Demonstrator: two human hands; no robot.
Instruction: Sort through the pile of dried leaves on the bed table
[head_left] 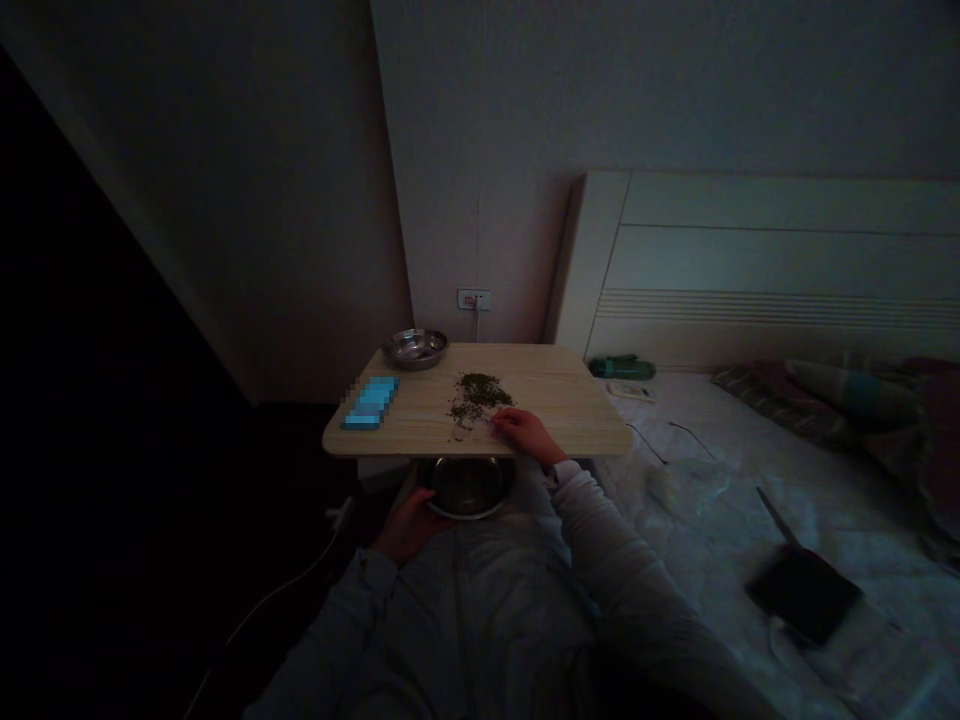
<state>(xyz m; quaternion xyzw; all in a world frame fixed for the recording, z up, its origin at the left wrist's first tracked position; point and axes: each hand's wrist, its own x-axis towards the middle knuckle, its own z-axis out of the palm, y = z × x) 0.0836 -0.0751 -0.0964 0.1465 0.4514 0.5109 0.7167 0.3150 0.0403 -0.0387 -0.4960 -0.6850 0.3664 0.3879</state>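
We are in a dim room, with a pale wooden table (555,390) at the centre of the frame and a bed (705,470) at the right. Nearest, at lower centre, our left hand (411,525) grasps the rim of a metal bowl (469,490) below the table's front edge, thumb over the rim. Above it, our right hand (523,432) reaches over the tabletop, fingertips bunched at the near side of the small green grains (484,392); we cannot tell whether they pinch any. The grains lie loosely spread mid-table. Left of them we see a pixelated, bright blue screen (371,403), and beyond it a second bowl (416,348) at the table's far left corner. Farthest, a socket (474,299) sits on the wall (480,150).
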